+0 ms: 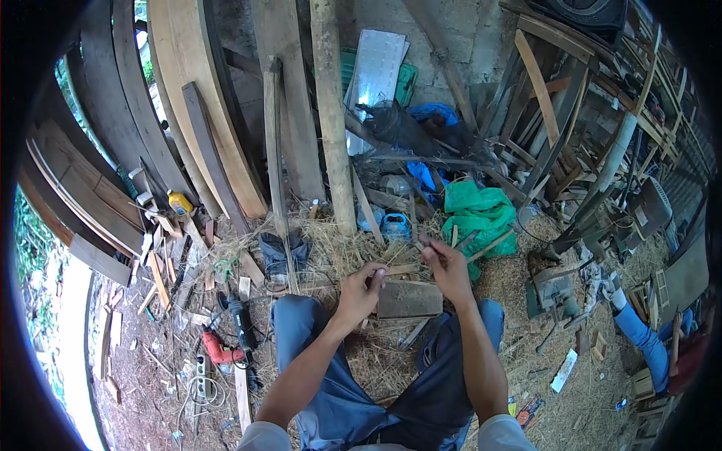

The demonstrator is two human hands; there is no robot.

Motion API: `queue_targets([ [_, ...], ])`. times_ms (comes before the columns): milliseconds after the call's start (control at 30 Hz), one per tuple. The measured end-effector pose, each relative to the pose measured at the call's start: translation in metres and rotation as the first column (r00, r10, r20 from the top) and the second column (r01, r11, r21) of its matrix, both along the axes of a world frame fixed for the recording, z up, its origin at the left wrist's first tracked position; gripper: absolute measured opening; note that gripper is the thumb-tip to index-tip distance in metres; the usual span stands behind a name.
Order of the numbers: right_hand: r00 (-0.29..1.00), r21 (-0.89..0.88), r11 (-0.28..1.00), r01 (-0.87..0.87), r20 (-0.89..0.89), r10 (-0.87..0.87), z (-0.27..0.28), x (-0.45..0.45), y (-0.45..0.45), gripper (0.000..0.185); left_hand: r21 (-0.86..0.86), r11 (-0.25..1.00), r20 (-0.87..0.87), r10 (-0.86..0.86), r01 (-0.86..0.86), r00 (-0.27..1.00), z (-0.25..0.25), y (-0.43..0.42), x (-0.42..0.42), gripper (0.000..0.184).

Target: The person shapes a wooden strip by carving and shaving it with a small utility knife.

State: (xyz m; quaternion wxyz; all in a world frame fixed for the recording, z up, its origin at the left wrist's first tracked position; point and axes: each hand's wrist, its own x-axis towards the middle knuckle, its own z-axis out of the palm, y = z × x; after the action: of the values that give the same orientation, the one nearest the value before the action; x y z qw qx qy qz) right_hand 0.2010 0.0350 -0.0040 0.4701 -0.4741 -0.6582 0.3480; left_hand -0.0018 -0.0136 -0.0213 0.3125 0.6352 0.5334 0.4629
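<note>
My left hand (pixel 361 290) is closed in a pinch above my left knee, its thumb and fingers pressed together. What it holds, if anything, is too small to make out. Opposite it, my right hand (pixel 447 270) is raised with thumb and fingertips pinched, and what lies in them I cannot make out. The two hands are apart. Just below and between them sits a squared wooden block (pixel 410 299), in front of my knees. Straw and thin wood scraps lie behind the block.
A red power drill (pixel 221 349) and a dark power tool (pixel 242 323) lie at left near a power strip (pixel 201 377). Tall planks (pixel 180 98) lean behind. A green plastic sheet (pixel 477 210) is beyond my right hand. A machine (pixel 555 293) and another person's blue-clad leg (pixel 643 334) are right.
</note>
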Motion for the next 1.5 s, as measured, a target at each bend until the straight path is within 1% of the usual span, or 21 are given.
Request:
queue_targets([
  [33,0.997,-0.040,0.996,-0.081,-0.005,0.081,-0.001,-0.002,-0.001,0.024,-0.025,1.000,0.046,-0.013,0.014,0.999,-0.001,0.000,0.000,0.012],
  [67,0.997,-0.040,0.996,-0.079,-0.007,0.079,-0.001,-0.005,-0.002,0.024,-0.051,0.998,0.093,-0.025,0.030,0.995,-0.002,0.000,0.000,0.013],
  [167,0.932,-0.125,0.960,-0.250,-0.300,0.203,0.003,-0.024,-0.011,0.025,-0.073,0.996,0.148,-0.040,0.051,0.988,0.000,-0.001,0.001,0.014],
  [267,0.939,-0.191,0.930,-0.314,-0.205,0.276,-0.001,-0.033,-0.014,0.029,-0.048,0.995,0.120,-0.077,0.083,0.990,-0.005,-0.001,0.002,0.015],
  [400,0.869,-0.300,0.845,-0.443,-0.375,0.322,0.009,-0.030,-0.015,0.019,-0.019,0.992,0.197,-0.117,0.124,0.973,-0.002,-0.004,0.002,0.015],
  [500,0.875,-0.384,0.812,-0.440,-0.385,0.293,0.014,-0.019,-0.012,0.017,-0.071,0.984,0.130,-0.155,0.165,0.979,0.007,-0.011,-0.003,0.015],
  [567,0.887,-0.400,0.815,-0.419,-0.374,0.272,0.017,-0.014,-0.011,0.017,0.024,0.989,-0.017,-0.143,0.143,0.990,0.014,-0.013,0.000,0.013],
  [633,0.897,-0.415,0.817,-0.401,-0.361,0.256,0.020,-0.007,-0.007,0.017,-0.005,0.986,0.011,-0.168,0.169,0.986,0.014,-0.012,-0.002,0.013],
  [700,0.893,-0.395,0.850,-0.349,-0.415,0.173,0.021,0.002,-0.001,0.018,-0.031,0.981,0.041,-0.191,0.192,0.981,0.014,-0.013,-0.003,0.012],
  [767,0.895,-0.387,0.863,-0.325,-0.420,0.149,0.016,0.005,-0.001,0.018,-0.013,0.986,-0.067,-0.168,0.167,0.984,0.012,-0.015,-0.002,0.012],
  [833,0.896,-0.383,0.872,-0.305,-0.425,0.126,0.008,0.016,0.009,0.019,-0.028,0.985,-0.069,-0.175,0.173,0.982,0.011,-0.017,-0.008,0.014],
  [900,0.801,-0.294,0.954,-0.050,-0.583,-0.138,0.011,0.039,0.026,0.019,-0.038,0.982,-0.068,-0.186,0.184,0.980,0.009,-0.020,-0.014,0.015],
  [967,0.818,-0.330,0.940,-0.082,-0.561,-0.126,0.013,0.035,0.021,0.018,-0.161,0.961,0.198,-0.193,0.226,0.961,0.005,-0.019,-0.020,0.016],
  [1000,0.834,-0.375,0.920,-0.114,-0.539,-0.116,0.017,0.028,0.013,0.018,-0.157,0.963,0.200,-0.188,0.221,0.962,0.006,-0.016,-0.020,0.016],
  [1033,0.884,-0.417,0.898,-0.138,-0.460,-0.078,0.018,0.013,0.000,0.018,-0.204,0.954,0.240,-0.168,0.219,0.956,0.008,-0.013,-0.018,0.017],
  [1067,0.884,-0.419,0.898,-0.138,-0.460,-0.079,0.019,-0.004,-0.007,0.018,-0.254,0.941,0.278,-0.149,0.222,0.949,0.009,-0.010,-0.017,0.018],
  [1133,0.837,-0.386,0.824,-0.415,-0.517,0.180,0.019,-0.025,-0.018,0.018,-0.235,0.946,0.261,-0.158,0.221,0.952,0.006,-0.008,-0.014,0.018],
  [1233,0.812,-0.428,0.763,-0.484,-0.544,0.210,0.007,-0.027,-0.005,0.018,-0.169,0.955,0.237,-0.200,0.243,0.951,0.002,-0.010,-0.012,0.019],
  [1300,0.831,-0.450,0.766,-0.459,-0.522,0.192,0.012,-0.021,-0.005,0.018,-0.129,0.955,0.232,-0.233,0.268,0.944,0.007,-0.012,-0.012,0.020],
  [1367,0.848,-0.456,0.779,-0.431,-0.501,0.175,0.021,-0.017,-0.007,0.018,-0.085,0.973,0.018,-0.215,0.216,0.976,0.019,-0.014,-0.009,0.019],
  [1500,0.909,-0.451,0.825,-0.342,-0.381,0.169,0.026,-0.014,-0.006,0.018,-0.126,0.966,0.026,-0.222,0.224,0.975,0.016,-0.012,-0.007,0.019],
])
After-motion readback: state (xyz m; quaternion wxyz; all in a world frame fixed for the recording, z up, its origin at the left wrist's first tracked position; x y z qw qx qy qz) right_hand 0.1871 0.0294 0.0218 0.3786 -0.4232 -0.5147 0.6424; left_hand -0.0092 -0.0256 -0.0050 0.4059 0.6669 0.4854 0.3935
